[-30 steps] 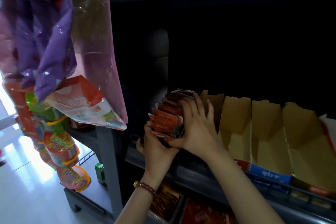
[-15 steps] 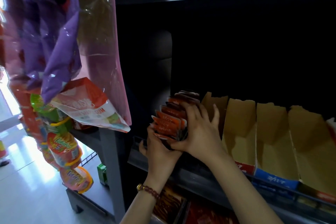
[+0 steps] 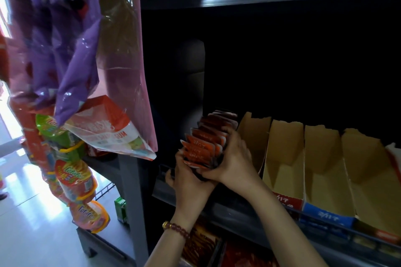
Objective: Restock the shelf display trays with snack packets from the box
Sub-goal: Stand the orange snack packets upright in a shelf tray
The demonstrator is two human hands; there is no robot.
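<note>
- The row of orange snack packets [image 3: 201,147] sits at 6 o'clock from the middle of the view, at the left end of the shelf, just beside the first of the empty cardboard display trays [image 3: 284,158].
- The left hand [image 3: 191,182] cups the row's near end from below, fingers curled round it. The right hand [image 3: 235,158] wraps over its right side. Both are grasping the packets.
- Whether a tray lies under the row I cannot tell; it is dark there.
- Risk: the packets fan apart at the top, so loosening either hand unevenly would likely let the front ones topple over the shelf edge [image 3: 225,206] towards the lower-shelf packets [image 3: 201,245] at 6 o'clock.
- Risk: pushing the row sideways could crumple the thin torn wall of the neighbouring tray at 3 o'clock of the hands.
- At 9 o'clock hang a red-and-white pouch [image 3: 104,128] and a strip of potato snack packs [image 3: 73,178]. They are near the left elbow's path and could be knocked.
</note>
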